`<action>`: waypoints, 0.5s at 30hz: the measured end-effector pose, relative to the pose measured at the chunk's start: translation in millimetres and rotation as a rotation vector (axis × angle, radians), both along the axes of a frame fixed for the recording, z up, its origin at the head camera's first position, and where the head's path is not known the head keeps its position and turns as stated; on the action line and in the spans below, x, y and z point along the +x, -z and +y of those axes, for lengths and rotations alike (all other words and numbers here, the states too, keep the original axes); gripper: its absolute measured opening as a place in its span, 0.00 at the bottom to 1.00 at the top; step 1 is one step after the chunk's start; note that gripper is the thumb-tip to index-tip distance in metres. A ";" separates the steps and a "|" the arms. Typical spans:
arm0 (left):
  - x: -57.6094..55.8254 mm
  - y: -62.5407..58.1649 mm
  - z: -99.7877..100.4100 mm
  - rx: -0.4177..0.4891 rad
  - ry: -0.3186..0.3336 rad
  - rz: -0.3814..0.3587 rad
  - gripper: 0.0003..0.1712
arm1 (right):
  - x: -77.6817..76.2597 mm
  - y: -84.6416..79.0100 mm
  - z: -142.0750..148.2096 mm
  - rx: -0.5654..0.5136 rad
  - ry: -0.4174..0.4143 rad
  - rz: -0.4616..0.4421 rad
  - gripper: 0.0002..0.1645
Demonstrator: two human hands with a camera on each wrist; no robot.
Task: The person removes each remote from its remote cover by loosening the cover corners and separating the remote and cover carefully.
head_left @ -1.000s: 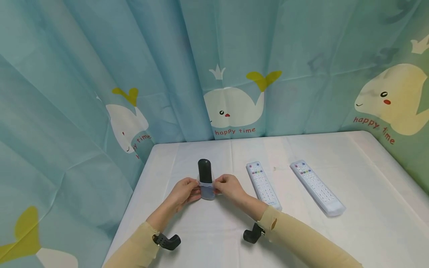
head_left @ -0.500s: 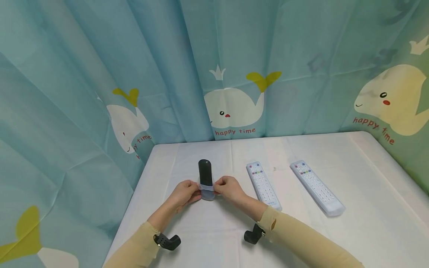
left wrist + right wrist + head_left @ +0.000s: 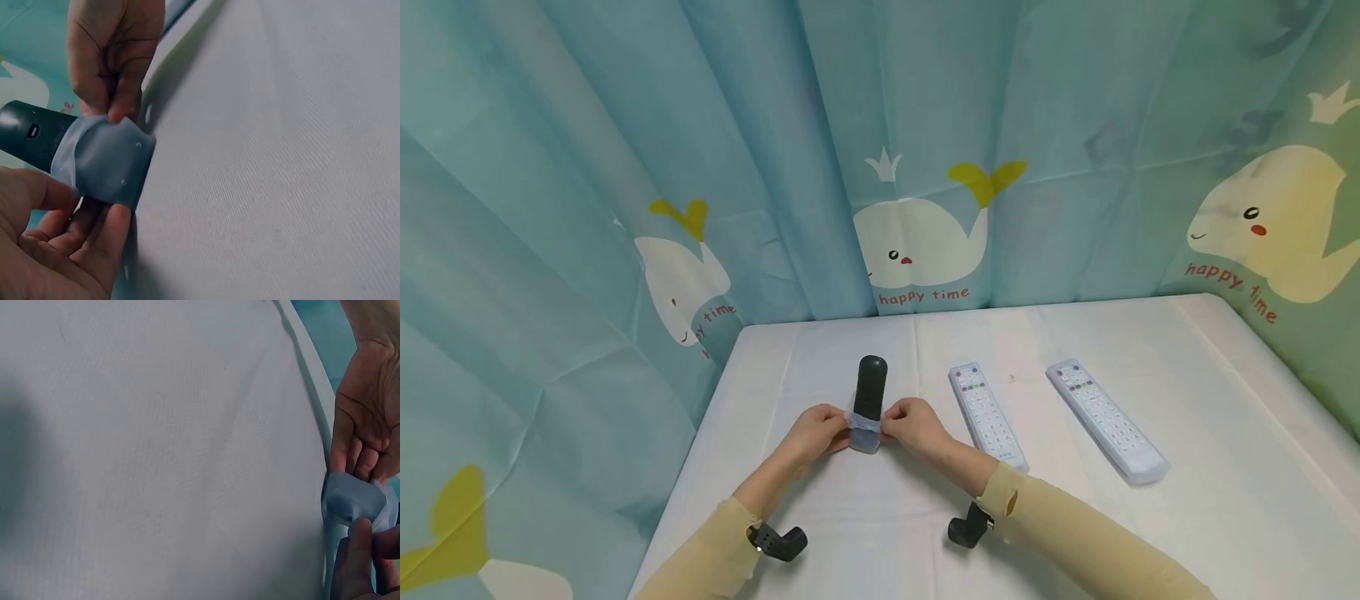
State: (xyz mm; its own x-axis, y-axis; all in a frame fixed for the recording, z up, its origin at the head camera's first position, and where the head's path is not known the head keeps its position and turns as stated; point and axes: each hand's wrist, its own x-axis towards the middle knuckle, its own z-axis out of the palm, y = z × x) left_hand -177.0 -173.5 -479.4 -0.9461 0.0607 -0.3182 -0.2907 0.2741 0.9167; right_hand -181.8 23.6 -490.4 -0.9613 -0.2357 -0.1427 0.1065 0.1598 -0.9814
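Note:
A black remote control (image 3: 871,387) stands out of a translucent bluish silicone cover (image 3: 865,442) that wraps its near end. My left hand (image 3: 815,433) pinches the left edge of the cover between thumb and fingers. On the opposite edge, my right hand (image 3: 917,427) has the same kind of pinch. In the left wrist view the cover (image 3: 106,162) shows a folded rim around the remote's body (image 3: 37,134), whose back faces up. The right wrist view shows the closed end of the cover (image 3: 353,494) between both hands. The remote's covered end is only dimly visible.
Two white remotes in clear covers lie to the right: one near remote (image 3: 990,417) beside my right forearm and one farther remote (image 3: 1107,421). The white table (image 3: 820,533) ends at a blue whale-print curtain (image 3: 760,250) behind and at the left.
The remote's far end has swung to the right, so it now leans that way. The cover's rim bunches a little nearer its closed end. Both hands keep their pinch with little movement.

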 end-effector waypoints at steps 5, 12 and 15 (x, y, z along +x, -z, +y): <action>-1.1 0.1 1.4 -0.038 0.021 0.022 0.12 | -1.2 1.1 2.1 -0.039 0.001 -0.020 0.02; -0.5 -4.2 1.3 -0.040 0.078 0.058 0.19 | -3.7 -2.1 3.1 -0.052 -0.008 -0.018 0.03; 0.8 -6.5 0.1 -0.048 0.112 0.063 0.22 | -4.7 -4.5 3.5 -0.037 -0.008 -0.010 0.04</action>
